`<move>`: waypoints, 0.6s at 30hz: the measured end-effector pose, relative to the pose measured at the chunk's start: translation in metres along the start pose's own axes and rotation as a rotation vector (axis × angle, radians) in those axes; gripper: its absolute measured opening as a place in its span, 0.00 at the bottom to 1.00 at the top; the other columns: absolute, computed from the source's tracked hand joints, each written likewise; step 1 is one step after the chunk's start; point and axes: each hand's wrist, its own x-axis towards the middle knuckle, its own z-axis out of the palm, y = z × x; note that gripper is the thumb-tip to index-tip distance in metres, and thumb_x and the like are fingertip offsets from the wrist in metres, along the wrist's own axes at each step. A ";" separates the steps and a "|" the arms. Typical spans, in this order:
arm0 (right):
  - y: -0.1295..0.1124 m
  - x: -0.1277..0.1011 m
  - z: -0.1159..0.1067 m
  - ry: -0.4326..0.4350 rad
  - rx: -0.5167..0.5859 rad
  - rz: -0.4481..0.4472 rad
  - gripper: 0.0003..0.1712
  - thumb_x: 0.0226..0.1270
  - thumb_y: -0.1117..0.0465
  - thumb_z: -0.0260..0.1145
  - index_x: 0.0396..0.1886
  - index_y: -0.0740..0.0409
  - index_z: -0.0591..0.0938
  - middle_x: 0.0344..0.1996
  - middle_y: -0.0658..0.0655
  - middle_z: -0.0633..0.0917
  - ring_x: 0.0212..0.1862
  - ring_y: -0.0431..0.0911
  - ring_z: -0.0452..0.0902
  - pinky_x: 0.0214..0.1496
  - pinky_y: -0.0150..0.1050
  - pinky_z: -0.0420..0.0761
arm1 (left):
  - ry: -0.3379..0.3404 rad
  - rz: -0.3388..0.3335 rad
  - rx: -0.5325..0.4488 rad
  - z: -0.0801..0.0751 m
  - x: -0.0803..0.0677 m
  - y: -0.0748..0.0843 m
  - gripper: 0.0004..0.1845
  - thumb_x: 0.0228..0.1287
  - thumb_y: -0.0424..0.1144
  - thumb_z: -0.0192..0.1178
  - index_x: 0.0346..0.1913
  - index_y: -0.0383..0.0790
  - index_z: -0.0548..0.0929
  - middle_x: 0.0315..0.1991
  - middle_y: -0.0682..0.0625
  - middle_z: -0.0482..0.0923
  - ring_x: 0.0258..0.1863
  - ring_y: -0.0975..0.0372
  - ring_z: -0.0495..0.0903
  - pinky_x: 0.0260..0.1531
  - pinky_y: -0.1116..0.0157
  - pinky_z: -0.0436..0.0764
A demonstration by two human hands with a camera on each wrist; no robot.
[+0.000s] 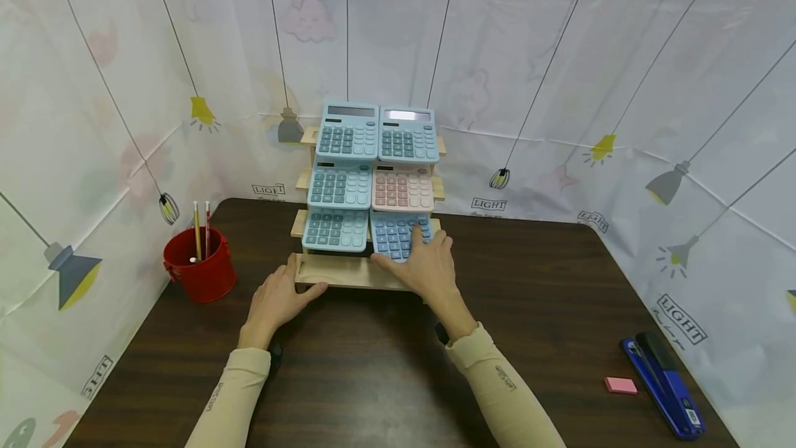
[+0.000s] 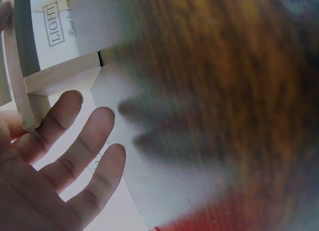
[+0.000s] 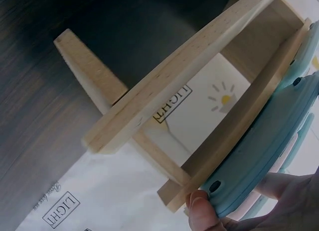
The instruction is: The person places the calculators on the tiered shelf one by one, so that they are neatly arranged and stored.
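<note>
A tiered wooden rack (image 1: pixel 338 272) carries several calculators in two columns. My right hand (image 1: pixel 429 268) grips the lower-right blue calculator (image 1: pixel 392 232), thumb at its near left corner and fingers over its keys. In the right wrist view, the thumb (image 3: pixel 200 211) lies against the edge of a calculator (image 3: pixel 259 141) on a wooden slat. My left hand (image 1: pixel 276 299) holds the left end of the rack's bottom shelf, its thumb along the front. Three of its fingers (image 2: pixel 94 126) stretch past the wood in the left wrist view. A pink calculator (image 1: pixel 402 189) sits one tier above the blue one.
A red bucket (image 1: pixel 208 278) with pencils stands left of the rack. On the right of the dark table (image 1: pixel 535 337) lie a pink eraser (image 1: pixel 620 385) and a blue stapler (image 1: pixel 664 386). A patterned curtain (image 1: pixel 547 75) hangs behind.
</note>
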 end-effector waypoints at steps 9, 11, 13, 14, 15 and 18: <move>-0.011 0.006 0.006 0.027 -0.036 0.040 0.70 0.46 0.12 0.55 0.77 0.58 0.64 0.60 0.81 0.68 0.58 0.68 0.70 0.46 0.52 0.82 | 0.004 0.001 -0.008 0.000 0.001 0.000 0.59 0.60 0.76 0.54 0.80 0.35 0.51 0.70 0.33 0.68 0.63 0.39 0.75 0.57 0.39 0.76; -0.013 0.007 0.007 0.036 -0.040 0.044 0.70 0.47 0.11 0.55 0.77 0.58 0.64 0.60 0.81 0.68 0.57 0.68 0.70 0.44 0.51 0.82 | 0.004 0.002 -0.009 0.000 0.001 -0.001 0.59 0.60 0.76 0.54 0.80 0.35 0.51 0.70 0.33 0.68 0.63 0.39 0.75 0.57 0.39 0.76; -0.015 0.008 0.008 0.043 -0.051 0.048 0.70 0.47 0.12 0.54 0.77 0.59 0.64 0.60 0.81 0.69 0.57 0.68 0.71 0.42 0.50 0.82 | 0.005 0.002 -0.009 0.000 0.001 -0.001 0.60 0.60 0.76 0.54 0.80 0.35 0.51 0.70 0.33 0.68 0.63 0.39 0.75 0.57 0.39 0.76; -0.017 0.008 0.008 0.044 -0.060 0.050 0.70 0.47 0.11 0.54 0.77 0.59 0.64 0.59 0.81 0.69 0.56 0.68 0.71 0.42 0.50 0.82 | 0.005 0.002 -0.009 0.000 0.001 -0.001 0.60 0.60 0.76 0.54 0.80 0.35 0.51 0.71 0.33 0.68 0.64 0.39 0.74 0.58 0.39 0.76; -0.017 0.009 0.009 0.046 -0.066 0.054 0.70 0.47 0.11 0.54 0.77 0.59 0.64 0.59 0.81 0.69 0.56 0.68 0.71 0.41 0.49 0.82 | 0.004 0.002 -0.009 0.000 0.001 -0.001 0.60 0.60 0.76 0.54 0.80 0.35 0.50 0.71 0.33 0.68 0.64 0.39 0.74 0.58 0.39 0.76; -0.020 0.010 0.011 0.042 -0.080 0.071 0.71 0.47 0.10 0.52 0.77 0.59 0.64 0.59 0.81 0.69 0.57 0.68 0.71 0.40 0.49 0.83 | 0.003 0.003 -0.008 0.000 0.001 -0.001 0.60 0.60 0.77 0.53 0.80 0.35 0.50 0.70 0.33 0.68 0.63 0.39 0.75 0.57 0.39 0.76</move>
